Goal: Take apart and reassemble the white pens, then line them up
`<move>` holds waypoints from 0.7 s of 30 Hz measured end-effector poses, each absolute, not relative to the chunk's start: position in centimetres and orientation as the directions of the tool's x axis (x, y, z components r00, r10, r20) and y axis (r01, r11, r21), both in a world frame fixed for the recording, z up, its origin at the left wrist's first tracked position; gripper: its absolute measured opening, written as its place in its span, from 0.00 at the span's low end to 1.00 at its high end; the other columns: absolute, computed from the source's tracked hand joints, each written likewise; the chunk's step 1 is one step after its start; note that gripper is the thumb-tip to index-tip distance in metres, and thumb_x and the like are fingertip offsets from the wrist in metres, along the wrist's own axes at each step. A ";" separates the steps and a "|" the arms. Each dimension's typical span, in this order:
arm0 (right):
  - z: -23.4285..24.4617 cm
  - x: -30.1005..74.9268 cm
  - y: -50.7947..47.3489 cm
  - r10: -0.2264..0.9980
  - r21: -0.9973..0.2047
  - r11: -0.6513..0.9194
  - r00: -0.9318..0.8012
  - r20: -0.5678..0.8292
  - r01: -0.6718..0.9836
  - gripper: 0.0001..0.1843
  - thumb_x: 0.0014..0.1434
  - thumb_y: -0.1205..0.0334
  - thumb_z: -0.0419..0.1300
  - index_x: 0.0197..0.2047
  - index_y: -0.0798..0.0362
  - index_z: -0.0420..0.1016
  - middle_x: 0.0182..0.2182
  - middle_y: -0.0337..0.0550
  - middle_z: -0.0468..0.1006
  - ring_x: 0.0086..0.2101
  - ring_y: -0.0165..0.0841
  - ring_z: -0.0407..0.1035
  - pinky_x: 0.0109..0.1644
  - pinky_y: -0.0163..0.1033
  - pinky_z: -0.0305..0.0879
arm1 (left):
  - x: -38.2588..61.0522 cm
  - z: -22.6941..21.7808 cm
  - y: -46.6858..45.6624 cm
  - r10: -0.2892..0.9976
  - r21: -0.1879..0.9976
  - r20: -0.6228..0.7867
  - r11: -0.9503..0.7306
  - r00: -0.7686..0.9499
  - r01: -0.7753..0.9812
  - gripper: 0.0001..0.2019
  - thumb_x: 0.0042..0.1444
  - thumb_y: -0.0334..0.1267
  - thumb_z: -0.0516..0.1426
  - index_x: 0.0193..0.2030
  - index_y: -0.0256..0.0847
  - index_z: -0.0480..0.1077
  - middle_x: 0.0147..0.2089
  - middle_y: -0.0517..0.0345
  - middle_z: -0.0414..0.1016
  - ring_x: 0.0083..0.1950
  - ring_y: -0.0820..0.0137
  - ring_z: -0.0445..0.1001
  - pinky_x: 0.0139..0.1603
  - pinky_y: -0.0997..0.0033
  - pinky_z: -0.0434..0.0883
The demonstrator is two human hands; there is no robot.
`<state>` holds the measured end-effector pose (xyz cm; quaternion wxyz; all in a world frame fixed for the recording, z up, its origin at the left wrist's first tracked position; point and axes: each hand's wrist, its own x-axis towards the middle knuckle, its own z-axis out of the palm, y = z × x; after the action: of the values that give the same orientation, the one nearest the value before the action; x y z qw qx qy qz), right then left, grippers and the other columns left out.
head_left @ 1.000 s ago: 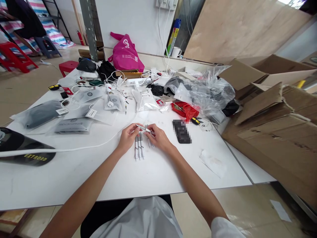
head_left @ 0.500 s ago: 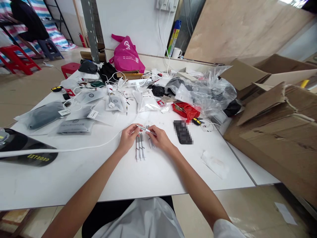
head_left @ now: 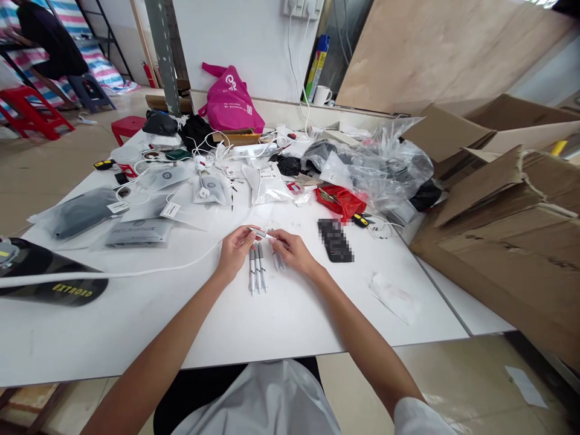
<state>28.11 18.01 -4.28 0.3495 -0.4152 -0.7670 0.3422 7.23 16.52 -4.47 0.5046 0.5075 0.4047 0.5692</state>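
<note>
A white pen with a grey grip (head_left: 260, 233) is held level between my two hands, above the table. My left hand (head_left: 234, 249) pinches its grey end, tip pointing left. The fingers of my right hand (head_left: 290, 249) close around the white end and hide part of it. Just below, several similar white and grey pens (head_left: 258, 272) lie side by side on the white table (head_left: 299, 320). More pens (head_left: 277, 261) lie partly hidden beneath my right hand.
A dark phone-like item, blurred out (head_left: 335, 240), lies right of my hands. Grey packages in clear bags (head_left: 136, 232) and a black cylinder (head_left: 58, 275) are at left, with a white cable (head_left: 181, 267) crossing the table. Cardboard boxes (head_left: 507, 241) stand at right.
The pen's white end shows a little more between my hands, as the right fingers have shifted slightly along it. Otherwise both hands stay in place.
</note>
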 end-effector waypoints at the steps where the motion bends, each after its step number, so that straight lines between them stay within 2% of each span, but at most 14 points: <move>1: -4.3 28.1 18.0 0.889 -0.838 0.399 -0.381 0.254 0.372 0.20 0.71 0.43 0.60 0.52 0.51 0.75 0.36 0.40 0.78 0.32 0.32 0.69 0.38 0.38 0.66 | 7.2 -4.4 16.5 0.987 0.972 0.160 -0.155 0.011 -0.177 0.18 0.62 0.54 0.67 0.48 0.40 0.80 0.48 0.47 0.83 0.47 0.62 0.80 0.40 0.69 0.73; 3: -4.3 28.0 18.1 0.912 -0.861 0.373 -0.307 0.272 0.345 0.21 0.67 0.43 0.65 0.53 0.51 0.75 0.40 0.41 0.79 0.34 0.32 0.71 0.38 0.37 0.66 | 7.2 -4.4 16.6 0.991 0.970 0.136 -0.135 -0.011 -0.204 0.18 0.61 0.53 0.68 0.48 0.41 0.81 0.48 0.48 0.83 0.46 0.63 0.80 0.40 0.69 0.73; 4: -4.2 28.0 18.1 0.918 -0.865 0.366 -0.285 0.275 0.343 0.20 0.67 0.43 0.65 0.49 0.52 0.76 0.40 0.42 0.79 0.35 0.33 0.71 0.38 0.37 0.66 | 7.2 -4.4 16.6 0.992 0.968 0.126 -0.126 -0.016 -0.216 0.19 0.61 0.53 0.68 0.48 0.41 0.81 0.47 0.48 0.82 0.46 0.63 0.80 0.39 0.69 0.73; 6: -3.8 28.0 18.0 0.925 -0.878 0.342 -0.286 0.250 0.336 0.21 0.70 0.42 0.61 0.40 0.52 0.77 0.34 0.41 0.78 0.34 0.33 0.70 0.38 0.38 0.65 | 7.2 -4.5 16.6 0.993 0.966 0.114 -0.115 -0.018 -0.233 0.19 0.60 0.53 0.69 0.47 0.40 0.81 0.46 0.49 0.82 0.46 0.63 0.80 0.39 0.69 0.73; 8: -3.4 28.0 18.0 0.931 -0.915 0.284 -0.312 0.191 0.285 0.25 0.71 0.39 0.59 0.34 0.53 0.76 0.27 0.38 0.71 0.29 0.31 0.65 0.35 0.38 0.61 | 7.2 -4.6 16.6 0.994 0.963 0.109 -0.110 -0.020 -0.245 0.19 0.59 0.54 0.69 0.46 0.40 0.81 0.45 0.49 0.82 0.46 0.63 0.80 0.39 0.69 0.73; 10: -3.1 28.0 18.0 0.942 -0.967 0.188 -0.310 0.129 0.170 0.25 0.68 0.37 0.61 0.39 0.52 0.78 0.24 0.34 0.67 0.26 0.29 0.60 0.30 0.37 0.57 | 7.2 -4.8 16.6 0.995 0.962 0.098 -0.100 -0.020 -0.253 0.19 0.58 0.54 0.70 0.46 0.40 0.81 0.45 0.49 0.83 0.46 0.63 0.80 0.39 0.69 0.72; 13: -3.0 28.1 18.2 0.954 -0.996 0.061 -0.289 0.078 -0.067 0.26 0.61 0.38 0.70 0.52 0.49 0.80 0.27 0.33 0.70 0.25 0.27 0.59 0.28 0.36 0.57 | 7.2 -4.6 16.9 0.997 0.968 0.078 -0.080 -0.019 -0.239 0.21 0.58 0.56 0.69 0.46 0.39 0.81 0.47 0.46 0.84 0.47 0.62 0.81 0.40 0.68 0.73; 14: -3.1 28.1 18.3 0.959 -0.988 0.042 -0.271 0.081 -0.147 0.26 0.60 0.40 0.72 0.51 0.49 0.80 0.28 0.34 0.71 0.25 0.27 0.59 0.27 0.35 0.57 | 7.1 -4.3 17.0 0.997 0.974 0.076 -0.073 0.002 -0.216 0.22 0.58 0.57 0.69 0.47 0.39 0.81 0.49 0.45 0.85 0.49 0.60 0.81 0.42 0.67 0.74; 17: -3.3 28.5 19.2 0.985 -0.922 0.051 -0.135 0.111 -0.384 0.20 0.59 0.42 0.75 0.41 0.50 0.82 0.26 0.34 0.67 0.25 0.26 0.58 0.27 0.34 0.58 | 6.1 -2.1 16.3 0.985 0.996 0.062 -0.051 0.161 -0.073 0.24 0.60 0.57 0.68 0.53 0.42 0.81 0.56 0.44 0.85 0.56 0.55 0.82 0.51 0.61 0.76; 19: -3.4 29.0 20.0 0.996 -0.848 0.061 -0.024 0.087 -0.526 0.19 0.58 0.42 0.75 0.37 0.49 0.80 0.28 0.35 0.71 0.29 0.28 0.65 0.32 0.34 0.66 | 4.8 -0.2 14.6 0.956 0.994 0.058 -0.082 0.289 0.073 0.23 0.60 0.55 0.68 0.57 0.46 0.81 0.58 0.47 0.85 0.57 0.54 0.82 0.57 0.57 0.76; 21: -3.5 29.9 20.8 0.999 -0.763 0.041 0.035 0.025 -0.645 0.21 0.58 0.42 0.75 0.35 0.48 0.77 0.35 0.38 0.79 0.38 0.32 0.74 0.41 0.39 0.74 | 3.1 1.5 12.0 0.906 0.958 0.113 -0.209 0.408 0.198 0.18 0.62 0.53 0.68 0.52 0.45 0.83 0.54 0.50 0.86 0.54 0.55 0.83 0.55 0.57 0.78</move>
<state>29.85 20.77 -3.47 0.6560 -0.2949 -0.3005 0.6264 3.14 12.01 1.47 0.4834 0.6858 0.4023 0.3663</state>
